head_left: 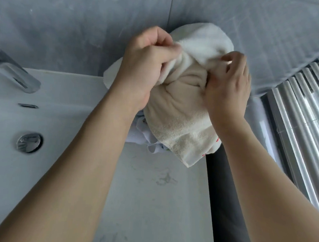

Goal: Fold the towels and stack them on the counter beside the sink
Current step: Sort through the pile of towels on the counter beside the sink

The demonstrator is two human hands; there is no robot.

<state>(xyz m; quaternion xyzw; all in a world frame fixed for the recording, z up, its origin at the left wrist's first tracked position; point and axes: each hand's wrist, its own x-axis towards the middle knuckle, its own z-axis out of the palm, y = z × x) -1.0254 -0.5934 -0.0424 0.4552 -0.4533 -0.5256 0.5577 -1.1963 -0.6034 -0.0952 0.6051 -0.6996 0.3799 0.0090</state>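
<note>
Left hand [142, 63] and right hand [227, 85] pinch bunched cream towel [176, 112] at 12 o'clock; uneven grip risks crooked fold, dragging cloth [144, 136] beneath off counter [150, 195].

Faucet: chrome metal spout [14, 70], at the left edge, angled down over the basin.
Drain: round chrome plug [29, 142] in the basin floor.
Overflow: narrow dark slot [28, 105], between faucet and drain.
Wall: grey tiles [76, 28] with one vertical seam.
Right side: ribbed silver metal slats [304, 118].
</note>
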